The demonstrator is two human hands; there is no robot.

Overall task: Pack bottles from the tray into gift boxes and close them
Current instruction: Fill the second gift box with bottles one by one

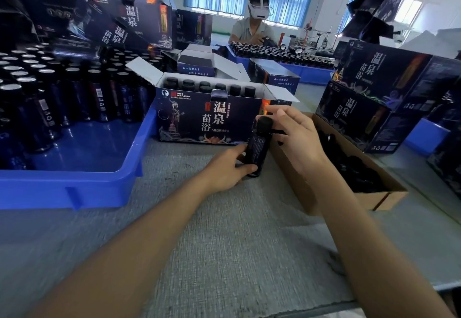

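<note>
- Far to the left of the fingers, a blue plastic tray (pixel 74 187) holds upright rows of dark capped bottles (pixel 37 108). This is the stock waiting to be packed, kept within easy reach.
- The left hand (pixel 224 171) has its fingers (pixel 245 167) curled round the lower body of a dark cylindrical bottle (pixel 257 148). It steadies the bottle, tilted, in front of the gift box. I cannot tell whether its base touches the grey tabletop (pixel 224 230).
- Just beyond the fingers stands an open dark-blue cardboard gift box (pixel 207 118) with its flaps up. Bottle tops show inside, so it looks partly filled and not ready to close.
- The right hand (pixel 299 138) appears to pinch the black cap (pixel 264 125) between thumb and fingers (pixel 274 111), probably tightening it before packing.
- Right of the fingers, a brown cardboard carton (pixel 374 200) lies open with loose black pieces, likely spare caps.
- Further right, closed dark-blue gift boxes (pixel 361 113) are stacked out of the way.
</note>
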